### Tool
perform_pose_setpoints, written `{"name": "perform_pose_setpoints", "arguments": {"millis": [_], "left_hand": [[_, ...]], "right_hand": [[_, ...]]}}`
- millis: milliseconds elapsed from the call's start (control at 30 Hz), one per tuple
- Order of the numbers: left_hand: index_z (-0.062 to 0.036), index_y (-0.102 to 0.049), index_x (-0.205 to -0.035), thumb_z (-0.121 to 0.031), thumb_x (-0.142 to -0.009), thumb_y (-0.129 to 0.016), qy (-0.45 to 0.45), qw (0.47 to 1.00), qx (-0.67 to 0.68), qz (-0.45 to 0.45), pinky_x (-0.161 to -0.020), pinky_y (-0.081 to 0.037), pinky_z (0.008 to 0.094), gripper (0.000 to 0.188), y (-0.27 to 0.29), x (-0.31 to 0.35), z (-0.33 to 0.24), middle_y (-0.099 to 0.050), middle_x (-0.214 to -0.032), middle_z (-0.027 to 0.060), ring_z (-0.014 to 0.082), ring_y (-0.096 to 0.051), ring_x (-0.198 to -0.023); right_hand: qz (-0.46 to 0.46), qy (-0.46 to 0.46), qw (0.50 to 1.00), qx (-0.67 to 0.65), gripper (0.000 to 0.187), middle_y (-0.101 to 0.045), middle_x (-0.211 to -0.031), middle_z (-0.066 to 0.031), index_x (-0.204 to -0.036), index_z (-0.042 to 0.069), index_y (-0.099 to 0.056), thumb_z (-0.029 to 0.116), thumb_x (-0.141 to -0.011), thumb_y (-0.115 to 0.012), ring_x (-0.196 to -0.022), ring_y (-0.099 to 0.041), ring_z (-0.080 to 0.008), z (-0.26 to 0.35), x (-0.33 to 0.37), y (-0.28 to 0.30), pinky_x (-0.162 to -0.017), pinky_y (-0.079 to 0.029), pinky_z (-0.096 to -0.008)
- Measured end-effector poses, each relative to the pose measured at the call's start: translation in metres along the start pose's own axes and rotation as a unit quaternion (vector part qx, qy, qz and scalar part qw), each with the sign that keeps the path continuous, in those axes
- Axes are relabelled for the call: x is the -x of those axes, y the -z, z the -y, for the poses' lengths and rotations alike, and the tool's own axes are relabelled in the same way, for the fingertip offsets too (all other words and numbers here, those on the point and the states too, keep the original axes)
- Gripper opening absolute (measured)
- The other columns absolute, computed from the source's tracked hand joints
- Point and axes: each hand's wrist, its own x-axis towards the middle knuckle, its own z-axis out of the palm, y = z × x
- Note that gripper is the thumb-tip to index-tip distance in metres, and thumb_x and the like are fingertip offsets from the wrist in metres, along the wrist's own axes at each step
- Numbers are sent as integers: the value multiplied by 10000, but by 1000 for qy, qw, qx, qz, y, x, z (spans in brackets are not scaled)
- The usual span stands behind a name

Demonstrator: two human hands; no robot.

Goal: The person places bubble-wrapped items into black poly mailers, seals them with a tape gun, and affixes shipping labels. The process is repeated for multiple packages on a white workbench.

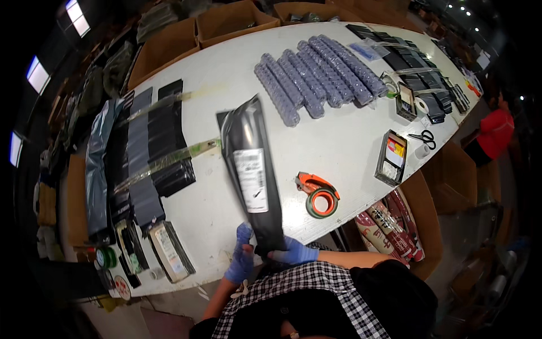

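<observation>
A long black plastic mailing bag (234, 135) with a white label (250, 181) stands tilted up before me, its lower end close to my body. My right hand (293, 251), in a blue glove, is closed round that lower end, thumb on the front. Beside the bag's lower left edge is my left hand (241, 260), also gloved in blue, with fingers curled; whether they grip anything is hidden. On the white table (350, 147), right of the bag, lies an orange tape dispenser (319, 195) with a roll of tape.
Several bubble-wrapped rolls (322, 73) lie at the back. Taped dark packages are stacked left (138, 147) and right (415, 68). Scissors (426, 138) lie near a black tray (392, 158). Cardboard boxes (237, 25) border the table. A person in red (494, 133) is at far right.
</observation>
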Motion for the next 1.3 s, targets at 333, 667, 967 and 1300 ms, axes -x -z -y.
{"name": "perform_pose_setpoints", "arguments": {"millis": [333,667,967,1300], "left_hand": [[-91,-539,-1331,-137,-888,-666,142,984,-101,24,-1000,-446,390,463,2,-99,-19,-529,-1306,114,252,-532,-1197],[-94,-595,-1241,-178,-870,-694,164,952,-253,-40,-903,-503,403,393,46,-90,28,-611,-1138,147,344,-604,-1064],[-87,-567,-1252,-209,-813,-701,76,884,-422,-188,-973,-445,432,475,98,-90,35,-581,-1184,139,313,-548,-1125],[-45,-482,-1386,-210,-919,-495,141,689,-656,-273,-1149,-252,474,495,236,-186,91,-443,-1438,175,365,-379,-1357]], "right_hand": [[-351,392,826,-203,545,-644,-1031,-190,-1174,21,-579,480,-894,-666,-987,-666,-315,471,-136,315,-812,-602,-325],[-325,-79,612,717,615,-517,-1289,-241,-1213,23,-527,409,-768,-705,-1234,-492,-353,205,-256,273,-1000,-445,-447],[-357,-127,559,738,849,-496,-1277,-312,-1324,-25,-406,380,-680,-782,-1153,-562,-423,162,-265,249,-989,-471,-444],[-363,-93,620,689,855,-561,-1201,-325,-1339,-69,-350,300,-694,-772,-1142,-569,-447,122,-252,159,-981,-468,-457]]}}
